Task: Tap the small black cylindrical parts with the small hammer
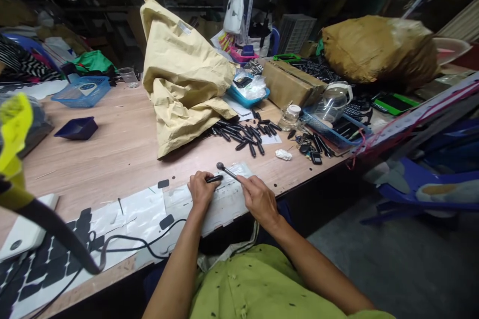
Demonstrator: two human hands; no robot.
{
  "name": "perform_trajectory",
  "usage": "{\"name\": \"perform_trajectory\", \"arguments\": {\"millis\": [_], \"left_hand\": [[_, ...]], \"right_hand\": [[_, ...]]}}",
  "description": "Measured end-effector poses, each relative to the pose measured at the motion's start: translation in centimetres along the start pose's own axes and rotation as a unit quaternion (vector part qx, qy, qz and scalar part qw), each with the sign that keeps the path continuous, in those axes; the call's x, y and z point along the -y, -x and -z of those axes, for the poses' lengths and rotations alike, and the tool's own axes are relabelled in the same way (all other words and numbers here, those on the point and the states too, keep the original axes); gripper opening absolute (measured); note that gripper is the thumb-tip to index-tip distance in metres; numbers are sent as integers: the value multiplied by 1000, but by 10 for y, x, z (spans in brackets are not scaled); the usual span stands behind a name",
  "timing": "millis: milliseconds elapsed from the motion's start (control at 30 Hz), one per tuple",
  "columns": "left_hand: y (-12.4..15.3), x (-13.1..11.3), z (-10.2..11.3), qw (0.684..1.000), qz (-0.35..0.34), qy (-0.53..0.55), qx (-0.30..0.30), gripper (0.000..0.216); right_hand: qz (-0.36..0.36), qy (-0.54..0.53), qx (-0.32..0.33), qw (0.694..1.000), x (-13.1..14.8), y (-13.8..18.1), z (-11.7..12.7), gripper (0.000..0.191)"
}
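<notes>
My left hand (201, 188) rests low over the front edge of the table, closed around a short black cylindrical piece (214, 178) that lies nearly level and points to the right. Beside it, my right hand (259, 197) grips the handle of a metal ratchet wrench (229, 172). The wrench's round head stands just above and beyond the tip of the black piece; whether the two touch I cannot tell. Under both hands lies a pale work sheet (220, 204). Similar black pieces (247, 134) are heaped farther back, partly beneath a big tan paper bag (183, 75).
A blue basket (337, 132) with a clear jug, a small jar (290, 118) and a cardboard box (292, 82) stand at the right. To the left are a dark tray (77, 128), a black cable (127, 238) and a sheet of black stickers (48, 254). A yellow-and-black object (15, 154) blocks the near left.
</notes>
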State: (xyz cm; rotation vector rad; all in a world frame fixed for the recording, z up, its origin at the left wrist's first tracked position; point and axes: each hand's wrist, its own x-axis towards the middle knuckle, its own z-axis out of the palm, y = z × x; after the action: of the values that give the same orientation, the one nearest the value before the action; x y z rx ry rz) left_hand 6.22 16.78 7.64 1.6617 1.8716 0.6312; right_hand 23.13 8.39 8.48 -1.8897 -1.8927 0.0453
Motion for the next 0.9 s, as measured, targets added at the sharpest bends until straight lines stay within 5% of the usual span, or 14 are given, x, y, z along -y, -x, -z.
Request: {"name": "perform_trajectory", "arguments": {"millis": [300, 433, 500, 567, 700, 900], "left_hand": [[-2, -3, 3, 1000, -9, -15, 11, 10], [22, -11, 11, 999, -34, -33, 15, 6], [50, -12, 15, 995, -87, -8, 48, 5], [85, -8, 17, 980, -134, 25, 145, 5], [138, 14, 9, 947, -120, -23, 298, 5], [141, 53, -14, 956, -21, -66, 286, 25]], "right_hand": [[-34, 83, 0, 996, -28, -34, -26, 37], [-25, 84, -2, 996, -29, -34, -32, 35], [-21, 84, -1, 996, -28, -34, -32, 36], [-21, 87, 0, 996, -27, -34, -31, 37], [-29, 91, 2, 995, -26, -36, -31, 37], [-34, 73, -1, 997, -22, -34, -32, 37]]}}
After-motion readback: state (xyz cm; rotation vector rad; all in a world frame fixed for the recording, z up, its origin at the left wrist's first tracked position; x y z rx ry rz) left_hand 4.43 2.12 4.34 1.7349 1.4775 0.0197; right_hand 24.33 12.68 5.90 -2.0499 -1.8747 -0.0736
